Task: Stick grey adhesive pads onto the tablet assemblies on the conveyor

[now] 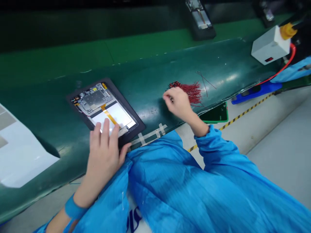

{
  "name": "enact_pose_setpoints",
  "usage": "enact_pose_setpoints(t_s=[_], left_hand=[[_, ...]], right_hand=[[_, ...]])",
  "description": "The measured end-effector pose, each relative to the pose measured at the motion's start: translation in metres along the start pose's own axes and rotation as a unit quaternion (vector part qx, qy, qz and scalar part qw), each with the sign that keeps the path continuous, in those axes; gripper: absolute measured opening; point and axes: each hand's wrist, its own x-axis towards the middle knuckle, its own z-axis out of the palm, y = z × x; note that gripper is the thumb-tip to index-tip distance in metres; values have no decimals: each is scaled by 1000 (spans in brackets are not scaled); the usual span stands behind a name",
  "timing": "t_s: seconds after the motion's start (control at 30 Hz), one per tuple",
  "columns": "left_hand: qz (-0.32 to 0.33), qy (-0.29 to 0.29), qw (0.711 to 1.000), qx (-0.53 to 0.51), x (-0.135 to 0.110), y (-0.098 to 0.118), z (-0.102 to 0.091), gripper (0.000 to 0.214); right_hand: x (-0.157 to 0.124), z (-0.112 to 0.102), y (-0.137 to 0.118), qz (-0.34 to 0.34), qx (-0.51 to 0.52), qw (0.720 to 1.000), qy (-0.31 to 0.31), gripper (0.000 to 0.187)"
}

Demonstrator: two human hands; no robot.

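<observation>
**Left hand [104, 149] on an opened tablet [122, 115], right hand [180, 103] at a bundle of red wires [194, 93]**

On a clock face laid over the view, a green bench mat [150, 71] stretches from 9 o'clock to 2 o'clock. A white sheet [26, 158] lies between 8 and 9 o'clock. The tablet, back off, sits tilted at 9 o'clock in a black holder [120, 98], its circuit board [93, 98] at the far end. A white box [268, 47] stands far out at 2 o'clock.

The person's left hand reaches in from 8 o'clock, fingers slightly apart over the tablet's near end, thumb spread toward the holder's near edge. The right hand, near the centre, has its fingers curled, thumb and forefinger tips together; whether they pinch anything cannot be told. The bundle lies at its 2 o'clock, partly hidden behind it, with a few loose wires [209, 81] beyond. An orange ribbon cable [110, 116] crosses the tablet.
</observation>
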Motion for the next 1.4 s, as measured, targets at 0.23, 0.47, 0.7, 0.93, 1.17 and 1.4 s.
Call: enact_pose_setpoints(t_s=[0.23, 0.47, 0.7, 0.93, 1.17, 1.4], left_hand=[[40, -52, 998, 18, -2, -31, 14, 75], [23, -26, 999, 14, 3, -20, -16, 57], [-12, 83, 989, -121, 3, 4, -16, 31], [-132, 75, 940, -304, 19, 16, -5, 22], [-189, 50, 919, -342, 30, 22, -8, 13], [-208, 71, 894, -391, 23, 13, -21, 14]], right_hand=[[8, 1, 52, 58, -36, 996, 57, 17], [26, 23, 59, 24, -78, 996, 39, 13], [28, 20, 60, -43, 72, 993, 88, 11], [19, 46, -3, -171, 188, 967, 32, 14], [-2, 56, -96, -289, 345, 887, -104, 28], [2, 48, -123, -232, 375, 879, -181, 26]])
